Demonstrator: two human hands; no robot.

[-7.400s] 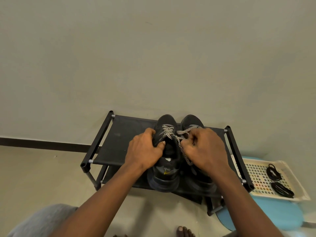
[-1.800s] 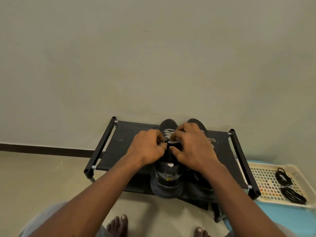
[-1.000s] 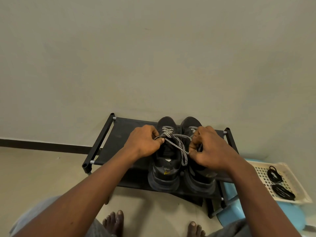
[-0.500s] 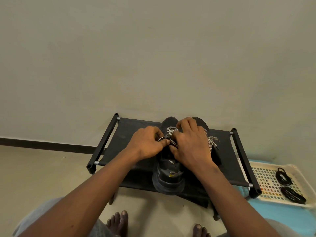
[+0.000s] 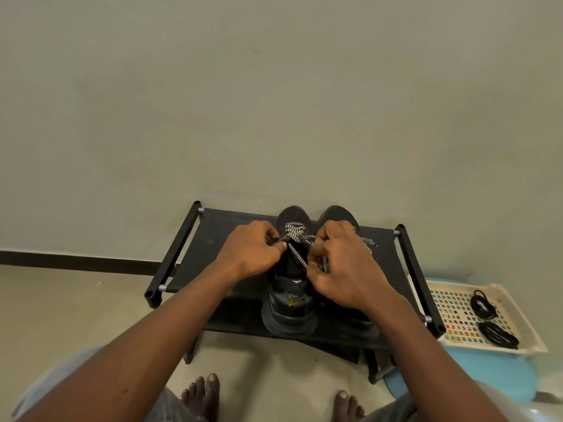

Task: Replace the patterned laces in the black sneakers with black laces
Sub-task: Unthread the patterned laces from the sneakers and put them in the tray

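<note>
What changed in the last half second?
The right hand drew back from the left sneaker's eyelets toward the person, pulling a strand of patterned lace with it. The left hand still pinches the lace there. The right sneaker, rack and black laces in the tray are unchanged.

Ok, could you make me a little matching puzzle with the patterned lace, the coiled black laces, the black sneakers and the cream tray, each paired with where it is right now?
Things:
1. black-and-white patterned lace
2. two coiled black laces
3. pair of black sneakers
4. cream perforated plastic tray

Places:
A. standing on the black fabric shoe rack
B. resting on the light blue round stool
C. pinched by the left hand and the right hand
D. lying inside the tray

Pairs: 1-C, 2-D, 3-A, 4-B.
</note>
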